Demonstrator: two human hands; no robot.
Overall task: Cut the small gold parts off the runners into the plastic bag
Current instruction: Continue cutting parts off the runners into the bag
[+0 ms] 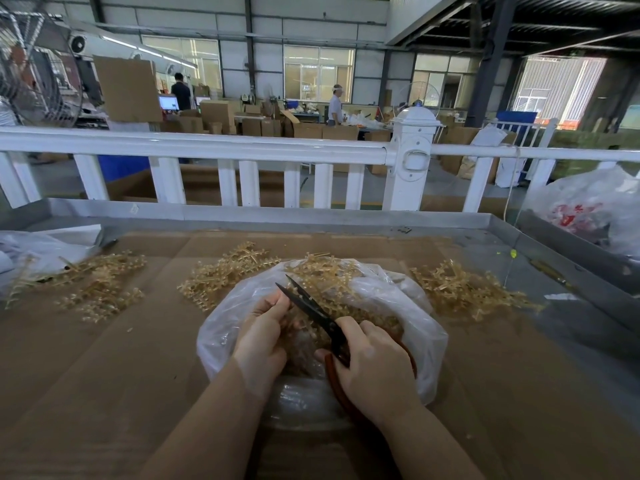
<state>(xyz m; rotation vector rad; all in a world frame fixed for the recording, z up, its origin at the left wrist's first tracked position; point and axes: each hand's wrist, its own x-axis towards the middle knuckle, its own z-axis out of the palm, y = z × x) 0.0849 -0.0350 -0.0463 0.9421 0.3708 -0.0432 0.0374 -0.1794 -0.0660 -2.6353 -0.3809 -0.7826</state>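
A clear plastic bag (408, 306) lies open in front of me on the cardboard-covered table (104, 375), with cut gold parts (381, 323) inside. My right hand (374, 368) grips red-handled scissors (311, 306), whose dark blades stand apart and point up-left over the bag. My left hand (263, 334) pinches a gold runner (301, 323) at the blades, its fingers curled round it. Most of that runner is hidden behind my fingers and the scissors.
Piles of gold runners lie on the cardboard at left (90, 285), centre (225, 271) and right (464, 289). Other plastic bags sit at far left (38, 247) and far right (588, 209). A white railing (214, 147) runs behind the table's metal rim (311, 216).
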